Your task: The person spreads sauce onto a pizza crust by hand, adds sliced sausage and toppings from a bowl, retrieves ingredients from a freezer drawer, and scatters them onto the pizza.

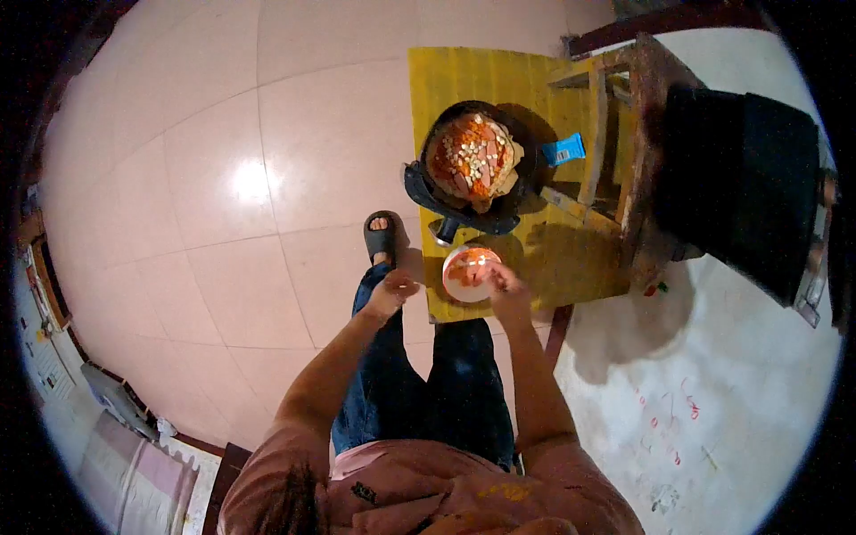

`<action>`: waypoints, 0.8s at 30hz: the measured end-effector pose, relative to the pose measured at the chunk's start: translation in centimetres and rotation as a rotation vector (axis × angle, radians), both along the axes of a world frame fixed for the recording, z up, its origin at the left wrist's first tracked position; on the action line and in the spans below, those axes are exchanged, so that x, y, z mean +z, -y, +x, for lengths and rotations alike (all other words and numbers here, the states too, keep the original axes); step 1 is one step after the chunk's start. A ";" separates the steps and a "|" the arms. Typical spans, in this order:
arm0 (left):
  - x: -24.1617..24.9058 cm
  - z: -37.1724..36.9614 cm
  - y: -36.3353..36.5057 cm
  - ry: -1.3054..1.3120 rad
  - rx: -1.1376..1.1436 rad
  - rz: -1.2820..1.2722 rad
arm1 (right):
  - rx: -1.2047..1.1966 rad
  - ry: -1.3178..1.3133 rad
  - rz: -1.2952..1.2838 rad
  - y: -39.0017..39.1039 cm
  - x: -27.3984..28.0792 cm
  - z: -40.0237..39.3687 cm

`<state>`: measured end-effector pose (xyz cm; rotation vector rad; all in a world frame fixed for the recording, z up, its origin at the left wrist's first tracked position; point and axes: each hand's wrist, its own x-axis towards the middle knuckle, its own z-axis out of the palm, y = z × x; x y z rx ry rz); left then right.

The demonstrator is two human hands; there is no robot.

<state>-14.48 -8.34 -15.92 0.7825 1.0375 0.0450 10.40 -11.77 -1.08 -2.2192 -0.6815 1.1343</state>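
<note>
A round flatbread (pixel 473 159) topped with red sauce, meat slices and white bits lies in a dark pan (pixel 437 203) on a yellow table (pixel 571 276). Nearer to me stands a white bowl (pixel 460 283) holding orange-red and white pieces. My right hand (pixel 505 283) is at the bowl's right rim, its fingers bent together and blurred; whatever they hold is too small to make out. Away from the table, over my leg, my left hand (pixel 398 287) hovers with curled fingers. A small pale thing seems to show at them, but it is unclear.
A blue packet (pixel 563 150) lies right of the pan. Beyond it stands a wooden stool (pixel 615 134) with a black object (pixel 740 187) at its right. The pan's handle (pixel 444 234) points toward me. My sandalled foot (pixel 381 234) is on the tiled floor (pixel 178 241).
</note>
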 end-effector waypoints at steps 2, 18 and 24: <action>0.4 1.7 1.9 0.067 -0.044 -0.005 | 0.148 0.108 0.030 4.6 -4.2 -0.6; 3.4 10.4 4.1 -0.009 0.328 -0.396 | 0.622 0.295 -0.321 4.3 -4.7 -0.4; 11.0 10.6 2.2 -0.207 0.246 -0.209 | 1.145 0.341 -0.123 3.6 0.4 1.1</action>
